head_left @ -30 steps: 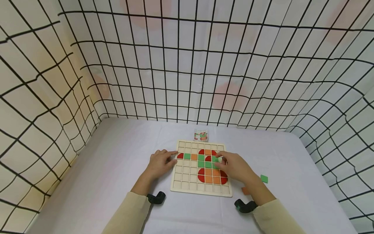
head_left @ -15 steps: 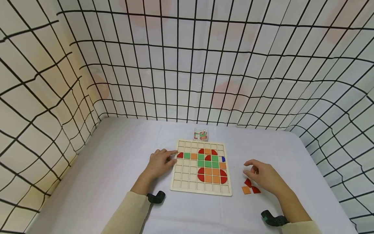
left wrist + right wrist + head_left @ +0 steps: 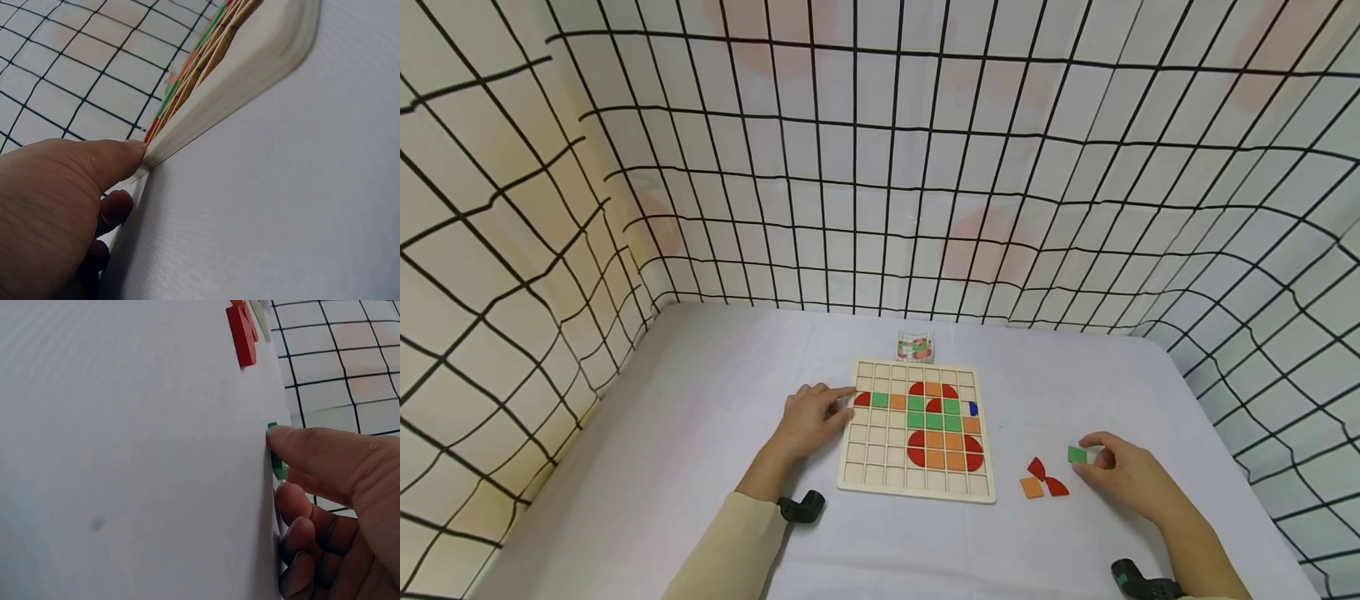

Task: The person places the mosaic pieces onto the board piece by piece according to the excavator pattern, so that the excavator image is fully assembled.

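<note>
A pale wooden grid board lies on the table, with red, green and orange tiles and a small blue tile in its cells. My left hand touches the board's left edge with index finger and thumb, which stand apart. In the left wrist view the thumb tip lies against the board's edge. To the right of the board, my right hand pinches a green square tile between thumb and index finger. Most of that tile is hidden by the thumb in the right wrist view.
Two red quarter-round tiles and an orange square tile lie between the board and my right hand. Behind the board stands a small pattern card. Black wire mesh encloses the white table at the back and sides.
My right hand has left the board and moved right and nearer to me, to the green tile. The blue tile in its cell came into sight. My left hand has stayed put.
</note>
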The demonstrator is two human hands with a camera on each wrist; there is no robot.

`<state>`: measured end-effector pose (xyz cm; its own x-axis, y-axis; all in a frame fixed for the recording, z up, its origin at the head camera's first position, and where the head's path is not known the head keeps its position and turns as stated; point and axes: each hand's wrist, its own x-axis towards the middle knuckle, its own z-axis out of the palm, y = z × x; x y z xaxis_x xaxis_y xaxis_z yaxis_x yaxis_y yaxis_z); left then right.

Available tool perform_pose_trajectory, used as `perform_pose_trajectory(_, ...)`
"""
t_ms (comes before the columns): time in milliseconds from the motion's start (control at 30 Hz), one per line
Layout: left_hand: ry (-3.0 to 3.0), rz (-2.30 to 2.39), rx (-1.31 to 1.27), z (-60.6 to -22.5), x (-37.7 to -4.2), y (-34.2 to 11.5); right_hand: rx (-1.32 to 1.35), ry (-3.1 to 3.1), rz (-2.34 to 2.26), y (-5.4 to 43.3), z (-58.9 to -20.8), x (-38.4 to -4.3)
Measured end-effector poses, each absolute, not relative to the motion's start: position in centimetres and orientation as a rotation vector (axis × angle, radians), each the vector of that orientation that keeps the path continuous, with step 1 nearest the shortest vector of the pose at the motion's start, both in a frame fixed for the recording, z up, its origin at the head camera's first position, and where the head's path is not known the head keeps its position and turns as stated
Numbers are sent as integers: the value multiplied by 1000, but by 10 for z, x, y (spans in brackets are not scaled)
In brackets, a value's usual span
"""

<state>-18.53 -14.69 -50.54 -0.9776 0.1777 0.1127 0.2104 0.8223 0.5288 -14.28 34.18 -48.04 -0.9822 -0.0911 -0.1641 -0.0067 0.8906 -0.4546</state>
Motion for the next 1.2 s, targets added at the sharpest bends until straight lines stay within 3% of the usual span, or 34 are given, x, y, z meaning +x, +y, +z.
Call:
perform_pose_trajectory(533,-2960,-865,-303,-503,-185,-149,-108,2900,-654,338,-482,-143)
perform_pose_trajectory(1200,-2944,-873,-323,-505,-185,-148,-168,2846,-696,270,-464,-150)
